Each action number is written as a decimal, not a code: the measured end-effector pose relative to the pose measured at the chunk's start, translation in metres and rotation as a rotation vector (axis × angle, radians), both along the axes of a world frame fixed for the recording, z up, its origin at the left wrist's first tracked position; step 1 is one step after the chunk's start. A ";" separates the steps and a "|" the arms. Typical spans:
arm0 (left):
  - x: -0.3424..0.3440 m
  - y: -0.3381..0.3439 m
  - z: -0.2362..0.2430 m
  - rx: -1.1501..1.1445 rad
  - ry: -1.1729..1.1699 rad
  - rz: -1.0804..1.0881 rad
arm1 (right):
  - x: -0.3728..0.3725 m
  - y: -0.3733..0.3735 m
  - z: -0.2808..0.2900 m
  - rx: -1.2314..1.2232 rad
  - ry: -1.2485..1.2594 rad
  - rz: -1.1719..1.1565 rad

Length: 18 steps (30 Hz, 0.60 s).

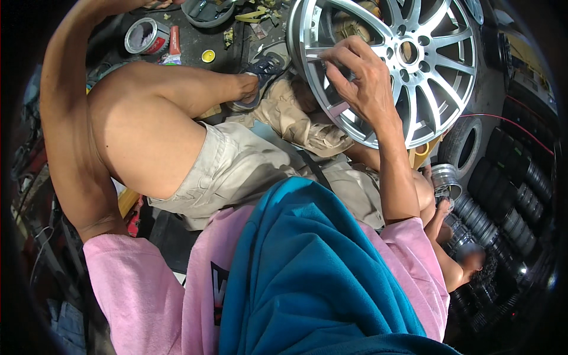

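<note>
Along the right side rise stacks of tyres and rims, the biggest mass in view; in front of them a co-worker bends low, a hand at a smaller silver rim; a loose black tyre leans nearby; then comes the silver alloy wheel, at the upper right of the view, ahead of the person and past the right knee, its many-spoked face turned toward them and its upper edge cut off; it looks heavy enough to want two hands, fully stiff, with no give in the spokes, and its smooth metal may well slip under damp or greasy fingers, while the finish would probably mark before anything broke; the outer lip seems the best hold, one hand to each side, or fingers hooked through a gap between spokes; at the top sits a grey tub, and to its left a white-and-red can; the right hand is in front of the wheel's left side, fingers bent and thumb a little apart, though whether it touches the metal or pinches something small I cannot tell; the left hand is mostly cut off by the top edge, so its grip cannot be told either; beside the can lies a slim red tube; smallest is a round yellow cap on the dark floor.
</note>
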State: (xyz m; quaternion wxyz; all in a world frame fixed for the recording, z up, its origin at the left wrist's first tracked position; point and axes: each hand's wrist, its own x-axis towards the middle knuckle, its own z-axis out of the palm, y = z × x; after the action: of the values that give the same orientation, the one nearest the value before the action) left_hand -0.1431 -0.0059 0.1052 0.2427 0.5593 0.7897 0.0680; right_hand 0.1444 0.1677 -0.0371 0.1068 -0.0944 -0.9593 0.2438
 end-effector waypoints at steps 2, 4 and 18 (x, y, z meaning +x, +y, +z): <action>0.000 0.000 -0.001 0.013 0.016 -0.009 | 0.000 0.001 0.003 -0.006 -0.011 0.009; 0.000 -0.001 -0.003 0.024 0.018 -0.008 | 0.000 0.002 0.003 -0.012 -0.021 0.020; -0.014 0.008 -0.008 -0.111 -0.119 0.083 | 0.001 0.002 0.002 -0.028 0.015 0.027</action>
State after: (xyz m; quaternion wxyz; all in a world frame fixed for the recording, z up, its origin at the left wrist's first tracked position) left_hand -0.1575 0.0022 0.0971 0.3167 0.5068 0.7990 0.0670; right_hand 0.1450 0.1697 -0.0351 0.1092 -0.0812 -0.9562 0.2591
